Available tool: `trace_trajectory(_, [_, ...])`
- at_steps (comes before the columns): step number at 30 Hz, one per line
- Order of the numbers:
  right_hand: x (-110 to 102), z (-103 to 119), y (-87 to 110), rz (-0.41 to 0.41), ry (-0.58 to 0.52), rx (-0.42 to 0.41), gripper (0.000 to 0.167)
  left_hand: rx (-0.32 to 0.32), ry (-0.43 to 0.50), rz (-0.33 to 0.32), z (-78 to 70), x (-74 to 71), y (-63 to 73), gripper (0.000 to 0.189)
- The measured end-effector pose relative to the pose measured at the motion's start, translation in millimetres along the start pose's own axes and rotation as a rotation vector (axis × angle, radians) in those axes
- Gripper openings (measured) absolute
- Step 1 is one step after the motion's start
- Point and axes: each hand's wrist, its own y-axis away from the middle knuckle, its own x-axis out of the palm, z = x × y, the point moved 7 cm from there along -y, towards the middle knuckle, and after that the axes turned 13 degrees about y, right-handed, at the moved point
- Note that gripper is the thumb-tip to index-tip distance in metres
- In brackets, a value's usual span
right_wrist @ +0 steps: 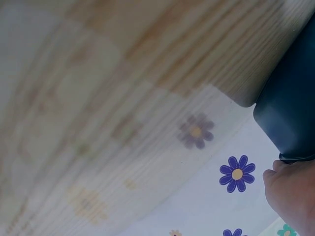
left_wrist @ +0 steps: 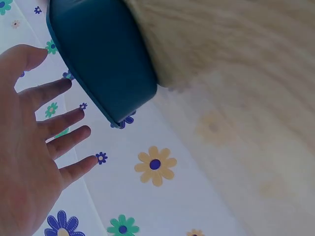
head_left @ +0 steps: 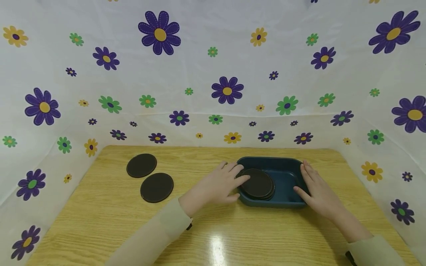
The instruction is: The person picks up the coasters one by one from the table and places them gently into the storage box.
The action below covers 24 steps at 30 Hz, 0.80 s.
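In the head view, a dark blue tray [head_left: 269, 204] is set on the right part of the worktop [head_left: 100, 199]; a stack of dark discs [head_left: 256, 183] is held at the tray's left end, overlapped closely enough that the full count cannot be told, though more than one rim is shown; the right part of the tray's floor is left uncovered. The nearer loose disc [head_left: 156, 187] and the farther loose disc [head_left: 141, 165] are seen lying flat, just beside each other, on the left of the worktop, well apart from the tray. The left hand [head_left: 219, 184] is poised at the tray's left end with one finger laid over the stack, nothing being grasped; the right hand [head_left: 317, 188] is rested at the opposite end, its fingers extended along the rim and its thumb above the interior. By the look of it, the gathering of discs is partly done; two are left outside.

In the left wrist view, the left hand is seen released, its fingers spread beside the tray; no disc is shown.

In the right wrist view, the right hand is only partly caught, at the tray's rim; its fingertips are hidden, and much of the rest is blurred.
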Motion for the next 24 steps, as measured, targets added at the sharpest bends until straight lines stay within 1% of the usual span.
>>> trace_trajectory(6, [0,-1,-1.1,-0.009,0.007,-0.009,0.084,-0.019,0.030,-0.018,6.9,12.8,19.0,0.066])
trace_trajectory(9, [0,-2,-1.2,-0.011,0.008,-0.010,0.084,-0.019,0.055,-0.034,11.1,20.2,28.0,0.069])
trace_trajectory(12, [1,-2,-1.1,-0.009,0.008,-0.007,0.084,-0.016,0.076,-0.045,16.0,24.6,36.5,0.070])
trace_trajectory(15, [1,-2,-0.6,-0.002,0.005,0.002,0.085,-0.020,0.058,-0.040,20.0,23.8,46.3,0.071])
trace_trajectory(18, [2,-2,-0.7,0.002,0.003,0.007,0.085,-0.029,0.031,-0.030,23.4,18.4,56.7,0.072])
trace_trajectory(21, [1,-2,-0.8,0.001,0.006,0.007,0.085,-0.043,0.032,-0.025,27.5,14.4,67.0,0.071])
trace_trajectory(24, [1,-2,-0.9,-0.002,0.010,0.004,0.085,-0.059,0.060,-0.027,32.4,13.6,77.0,0.068])
